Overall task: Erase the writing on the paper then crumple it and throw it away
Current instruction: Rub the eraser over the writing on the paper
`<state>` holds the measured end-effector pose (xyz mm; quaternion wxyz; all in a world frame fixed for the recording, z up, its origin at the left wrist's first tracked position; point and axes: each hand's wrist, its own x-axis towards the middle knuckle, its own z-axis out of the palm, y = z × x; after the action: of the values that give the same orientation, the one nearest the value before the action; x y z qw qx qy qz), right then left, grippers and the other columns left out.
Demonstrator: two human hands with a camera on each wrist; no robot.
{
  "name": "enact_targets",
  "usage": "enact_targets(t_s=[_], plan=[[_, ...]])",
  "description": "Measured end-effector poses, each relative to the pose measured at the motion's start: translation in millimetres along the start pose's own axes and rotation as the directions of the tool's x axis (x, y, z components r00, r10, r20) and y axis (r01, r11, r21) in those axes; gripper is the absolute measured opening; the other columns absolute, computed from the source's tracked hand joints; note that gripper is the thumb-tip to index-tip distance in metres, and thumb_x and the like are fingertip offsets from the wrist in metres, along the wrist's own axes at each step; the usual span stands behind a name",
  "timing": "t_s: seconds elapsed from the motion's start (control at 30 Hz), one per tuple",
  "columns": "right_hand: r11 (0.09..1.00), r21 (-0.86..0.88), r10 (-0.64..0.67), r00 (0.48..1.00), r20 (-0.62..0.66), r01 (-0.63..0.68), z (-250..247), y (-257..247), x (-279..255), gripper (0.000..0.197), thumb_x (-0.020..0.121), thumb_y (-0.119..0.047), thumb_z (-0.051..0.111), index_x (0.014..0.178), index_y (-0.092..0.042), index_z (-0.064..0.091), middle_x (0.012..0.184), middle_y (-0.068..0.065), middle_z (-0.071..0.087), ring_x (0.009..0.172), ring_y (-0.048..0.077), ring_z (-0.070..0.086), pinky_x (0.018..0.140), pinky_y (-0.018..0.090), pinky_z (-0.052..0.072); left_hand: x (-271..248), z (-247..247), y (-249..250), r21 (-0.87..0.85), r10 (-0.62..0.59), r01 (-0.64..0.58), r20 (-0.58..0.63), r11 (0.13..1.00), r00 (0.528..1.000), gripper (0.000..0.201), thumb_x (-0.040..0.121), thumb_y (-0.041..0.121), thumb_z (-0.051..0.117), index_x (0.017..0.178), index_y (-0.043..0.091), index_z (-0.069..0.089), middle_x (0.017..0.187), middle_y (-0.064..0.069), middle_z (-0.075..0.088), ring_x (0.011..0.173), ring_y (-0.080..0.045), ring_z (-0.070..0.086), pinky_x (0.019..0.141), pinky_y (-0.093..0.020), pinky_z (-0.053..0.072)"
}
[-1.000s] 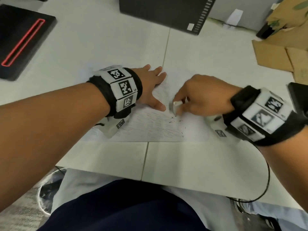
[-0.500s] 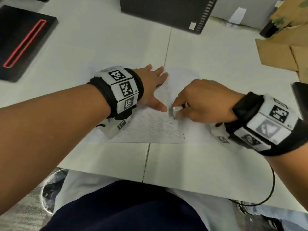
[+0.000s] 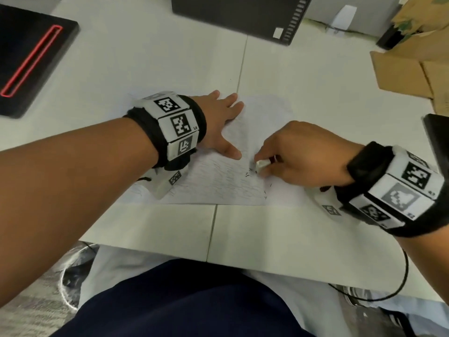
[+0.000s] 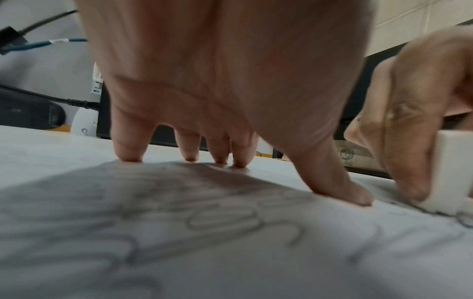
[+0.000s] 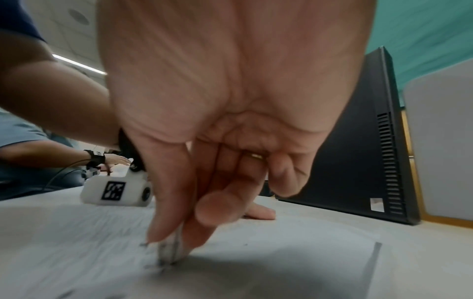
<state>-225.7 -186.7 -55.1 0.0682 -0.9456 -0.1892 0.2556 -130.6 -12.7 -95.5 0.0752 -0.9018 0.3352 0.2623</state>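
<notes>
A white sheet of paper [image 3: 218, 183] with faint pencil lines lies flat on the white table [image 3: 279, 234]. My left hand [image 3: 222, 122] presses flat on the paper's upper left part, fingers straight and spread [image 4: 189, 149]. My right hand [image 3: 298, 154] pinches a small white eraser [image 3: 261, 164] between thumb and fingers, its lower end touching the paper near the middle. The eraser [image 4: 450, 172] shows at the right edge of the left wrist view, just past my left thumb. Dark eraser crumbs [image 3: 250, 173] lie around the eraser's tip [image 5: 169, 252].
A black computer case [image 3: 238, 13] lies at the back of the table. A black device with a red stripe [image 3: 29, 62] sits at the far left. Cardboard pieces [image 3: 413, 69] lie at the right. A dark object [image 3: 437, 139] sits at the right edge. Another person's arm [image 5: 64, 159] shows in the right wrist view.
My right hand has rubbed the eraser a short way back and forth over the middle of the paper. The left hand has stayed pressed on the sheet.
</notes>
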Motion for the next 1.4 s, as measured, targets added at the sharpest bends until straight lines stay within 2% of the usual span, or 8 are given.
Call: enact_targets(t_s=[0.2, 0.33, 0.47, 0.6, 0.83, 1.13, 1.27, 1.4], plan=[[0.994, 0.046, 0.109, 0.984, -0.142, -0.103, -26.1, 18.6, 35.9, 0.018, 0.089, -0.036, 0.072, 0.099, -0.025, 0.081, 0.083, -0.004, 0.077, 0.081, 0.017, 0.068, 0.081, 0.041, 0.059, 1.4, 2.0, -1.8, 0.003, 0.002, -0.002, -0.008, 1.000, 1.000, 0.117, 0.071, 0.084, 0.046, 0.154, 0.025, -0.012, 0.162, 0.007, -0.016, 0.150, -0.026, -0.005, 0.119, -0.049, 0.015], [0.997, -0.042, 0.064, 0.991, -0.119, -0.070, -12.1, 9.4, 29.1, 0.027, 0.091, -0.034, 0.066, 0.098, -0.011, 0.077, 0.084, 0.006, 0.076, 0.079, 0.025, 0.068, 0.076, 0.044, 0.059, 1.4, 3.4, -3.5, 0.001, 0.000, 0.000, -0.019, 1.000, 1.000, 0.117, 0.072, 0.083, 0.048, 0.155, 0.024, -0.010, 0.162, 0.006, -0.014, 0.150, -0.027, -0.004, 0.118, -0.049, 0.015], [1.000, -0.005, 0.010, 0.999, -0.037, -0.011, 11.0, -5.6, -6.2, 0.018, 0.094, -0.036, 0.064, 0.103, -0.030, 0.078, 0.084, -0.008, 0.074, 0.076, 0.016, 0.065, 0.072, 0.038, 0.056, 1.2, 1.9, -2.1, -0.004, -0.001, 0.001, -0.013, 1.000, 1.000, 0.116, 0.072, 0.082, 0.049, 0.155, 0.025, -0.010, 0.162, 0.006, -0.015, 0.150, -0.027, -0.005, 0.118, -0.049, 0.015], [1.000, 0.022, 0.007, 0.999, 0.032, -0.008, 4.9, -6.6, -10.5, 0.019, 0.094, -0.040, 0.065, 0.108, -0.036, 0.077, 0.084, -0.013, 0.073, 0.074, 0.008, 0.063, 0.070, 0.029, 0.054, 0.5, 0.5, -0.3, 0.004, 0.000, 0.000, -0.010, 1.000, 1.000, 0.116, 0.073, 0.081, 0.049, 0.155, 0.025, -0.011, 0.162, 0.006, -0.015, 0.150, -0.027, -0.005, 0.117, -0.049, 0.015], [0.998, 0.015, 0.062, 0.991, -0.118, -0.060, -10.8, 10.0, 25.0, 0.027, 0.090, -0.040, 0.068, 0.094, -0.016, 0.079, 0.080, 0.002, 0.076, 0.078, 0.023, 0.069, 0.075, 0.043, 0.059, -3.1, 1.5, 0.3, 0.022, -0.008, 0.009, -0.034, 1.000, 0.999, 0.115, 0.073, 0.081, 0.049, 0.155, 0.024, -0.008, 0.163, 0.006, -0.012, 0.150, -0.025, 0.000, 0.115, -0.051, 0.022], [0.995, 0.068, -0.080, 0.996, 0.042, 0.077, 9.7, -7.1, -9.0, 0.019, 0.092, -0.041, 0.063, 0.104, -0.035, 0.077, 0.078, -0.013, 0.072, 0.068, 0.002, 0.062, 0.063, 0.017, 0.047, -0.6, 0.4, -0.2, 0.030, -0.013, 0.014, -0.019, 0.999, 1.000, 0.114, 0.074, 0.081, 0.049, 0.155, 0.026, -0.010, 0.162, 0.007, -0.015, 0.150, -0.024, -0.005, 0.116, -0.050, 0.019], [0.996, 0.088, 0.026, 0.992, -0.124, -0.015, -5.2, 7.0, 14.2, 0.021, 0.091, -0.040, 0.068, 0.100, -0.027, 0.080, 0.084, -0.005, 0.077, 0.078, 0.014, 0.067, 0.078, 0.039, 0.058, -0.9, -0.5, 1.2, 0.020, -0.022, 0.022, -0.018, 1.000, 1.000, 0.115, 0.074, 0.080, 0.049, 0.155, 0.025, -0.010, 0.162, 0.006, -0.015, 0.150, -0.025, -0.005, 0.117, -0.050, 0.017], [0.994, 0.111, -0.011, 0.994, -0.111, 0.023, 6.0, 1.0, 9.3, 0.017, 0.093, -0.037, 0.069, 0.103, -0.030, 0.080, 0.086, -0.009, 0.077, 0.077, 0.010, 0.066, 0.077, 0.032, 0.056, 1.7, 1.6, -1.9, 0.020, -0.014, 0.014, -0.017, 1.000, 1.000, 0.117, 0.072, 0.082, 0.048, 0.155, 0.024, -0.011, 0.162, 0.005, -0.015, 0.150, -0.027, -0.004, 0.117, -0.050, 0.016]])
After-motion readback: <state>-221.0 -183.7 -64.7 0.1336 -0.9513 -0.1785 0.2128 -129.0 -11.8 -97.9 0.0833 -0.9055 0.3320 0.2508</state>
